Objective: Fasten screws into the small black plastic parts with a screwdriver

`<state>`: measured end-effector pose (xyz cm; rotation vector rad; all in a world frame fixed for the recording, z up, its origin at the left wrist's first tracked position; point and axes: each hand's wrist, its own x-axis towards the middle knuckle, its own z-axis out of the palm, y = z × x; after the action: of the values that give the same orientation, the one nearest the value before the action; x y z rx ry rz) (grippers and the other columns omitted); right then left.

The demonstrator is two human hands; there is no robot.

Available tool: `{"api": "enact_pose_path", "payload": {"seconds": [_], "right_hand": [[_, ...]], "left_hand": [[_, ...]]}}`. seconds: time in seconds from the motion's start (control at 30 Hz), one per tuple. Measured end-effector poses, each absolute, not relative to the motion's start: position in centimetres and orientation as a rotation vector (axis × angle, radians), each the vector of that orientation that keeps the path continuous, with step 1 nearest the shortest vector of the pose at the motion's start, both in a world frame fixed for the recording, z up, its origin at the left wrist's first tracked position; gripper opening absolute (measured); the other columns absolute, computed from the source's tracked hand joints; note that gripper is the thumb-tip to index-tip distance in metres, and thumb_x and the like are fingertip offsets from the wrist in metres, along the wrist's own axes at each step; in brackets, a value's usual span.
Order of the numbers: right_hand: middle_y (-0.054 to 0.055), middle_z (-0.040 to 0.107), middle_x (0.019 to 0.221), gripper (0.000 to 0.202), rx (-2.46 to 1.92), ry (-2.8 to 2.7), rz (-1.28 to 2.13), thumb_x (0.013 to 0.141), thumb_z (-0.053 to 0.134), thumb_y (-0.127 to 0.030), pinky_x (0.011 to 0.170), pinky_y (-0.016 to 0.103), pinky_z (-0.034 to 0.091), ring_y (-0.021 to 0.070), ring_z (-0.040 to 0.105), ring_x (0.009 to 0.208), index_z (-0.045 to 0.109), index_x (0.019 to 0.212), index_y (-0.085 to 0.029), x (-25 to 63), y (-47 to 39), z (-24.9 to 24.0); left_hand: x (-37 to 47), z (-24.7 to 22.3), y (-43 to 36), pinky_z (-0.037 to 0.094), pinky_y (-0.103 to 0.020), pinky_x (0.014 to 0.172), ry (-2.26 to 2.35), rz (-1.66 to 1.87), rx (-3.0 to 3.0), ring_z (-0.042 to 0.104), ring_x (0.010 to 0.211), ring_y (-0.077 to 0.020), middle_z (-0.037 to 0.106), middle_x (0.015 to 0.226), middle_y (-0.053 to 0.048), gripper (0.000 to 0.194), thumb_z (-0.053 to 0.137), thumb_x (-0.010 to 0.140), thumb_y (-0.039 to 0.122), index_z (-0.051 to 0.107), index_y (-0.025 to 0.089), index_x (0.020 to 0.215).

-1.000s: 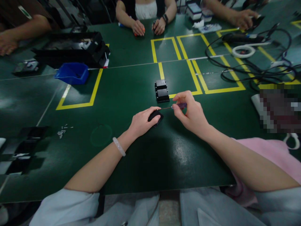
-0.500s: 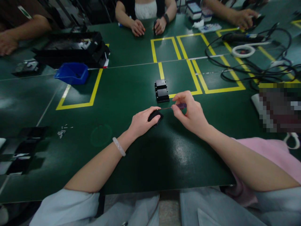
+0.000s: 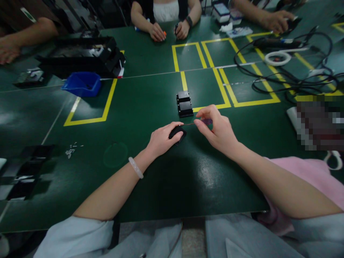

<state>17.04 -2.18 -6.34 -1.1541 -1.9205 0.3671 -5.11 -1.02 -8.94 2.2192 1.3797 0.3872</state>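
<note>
My left hand [image 3: 165,138] grips a small black part [image 3: 179,135] on the green table [image 3: 150,104], thumb on its near side and fingers on its far side. My right hand [image 3: 216,128] holds a screwdriver [image 3: 206,122] by its purple handle. The thin shaft lies nearly level and points left, its tip at the black part by my left fingertips. Just beyond, two black blocks [image 3: 184,104] with small screws at their sides stand in a row. Loose small screws [image 3: 70,149] lie in a pile to the left.
A blue bin [image 3: 82,84] stands before stacked black trays [image 3: 77,53] at the back left. Flat black pieces [image 3: 27,175] lie at the left. Black cables [image 3: 290,80] coil at the right, near a pink cloth [image 3: 301,175]. Other people's hands rest across the table.
My right fingers have shifted slightly on the screwdriver handle. My left hand and the black part stay in place.
</note>
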Motion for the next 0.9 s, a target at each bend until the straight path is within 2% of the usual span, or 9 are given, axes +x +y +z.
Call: {"api": "enact_pose_path", "payload": {"seconds": [0.23, 0.4, 0.6, 0.8, 0.9], "right_hand": [[0.000, 0.061, 0.083, 0.017, -1.171, -1.914, 0.347, 0.087, 0.057, -0.021, 0.070, 0.030, 0.048, 0.0162, 0.061, 0.072, 0.052, 0.103, -0.024, 17.03, -2.14, -6.42], [0.001, 0.062, 0.084, 0.011, -1.167, -1.921, 0.365, 0.093, 0.055, -0.031, 0.071, 0.031, 0.048, 0.0171, 0.062, 0.074, 0.053, 0.100, -0.024, 17.06, -2.18, -6.42], [0.000, 0.061, 0.084, 0.016, -1.178, -1.919, 0.357, 0.087, 0.055, -0.022, 0.070, 0.030, 0.047, 0.0167, 0.061, 0.073, 0.051, 0.103, -0.024, 17.00, -2.27, -6.31], [0.001, 0.061, 0.083, 0.009, -1.163, -1.942, 0.372, 0.093, 0.054, -0.032, 0.069, 0.030, 0.046, 0.0166, 0.060, 0.072, 0.053, 0.096, -0.023, 17.06, -2.22, -6.19], [0.000, 0.061, 0.084, 0.008, -1.169, -1.926, 0.373, 0.090, 0.055, -0.026, 0.070, 0.031, 0.046, 0.0166, 0.060, 0.073, 0.053, 0.098, -0.023, 17.00, -2.27, -6.25]], "left_hand": [[-4.96, -8.85, -1.03, 0.048, -0.036, 0.089, 1.400, 0.373, 2.210, 0.066, 0.110, -0.0256, 0.068, 0.130, 0.000, 0.044, 0.043, 0.098, 0.049, 0.057, 0.030, 0.135], [-4.93, -8.83, -1.02, 0.048, -0.036, 0.089, 1.391, 0.380, 2.213, 0.066, 0.111, -0.0252, 0.068, 0.130, 0.001, 0.043, 0.042, 0.099, 0.049, 0.057, 0.030, 0.134], [-5.05, -8.88, -1.01, 0.048, -0.035, 0.088, 1.390, 0.377, 2.214, 0.066, 0.109, -0.0249, 0.068, 0.128, 0.000, 0.044, 0.041, 0.099, 0.050, 0.057, 0.030, 0.134], [-5.06, -8.91, -1.03, 0.048, -0.035, 0.087, 1.383, 0.379, 2.219, 0.066, 0.109, -0.0254, 0.068, 0.128, 0.000, 0.045, 0.040, 0.099, 0.051, 0.056, 0.030, 0.135], [-5.01, -8.84, -1.05, 0.049, -0.035, 0.086, 1.384, 0.384, 2.213, 0.067, 0.108, -0.0254, 0.069, 0.128, -0.001, 0.045, 0.040, 0.098, 0.052, 0.057, 0.030, 0.134]]}}
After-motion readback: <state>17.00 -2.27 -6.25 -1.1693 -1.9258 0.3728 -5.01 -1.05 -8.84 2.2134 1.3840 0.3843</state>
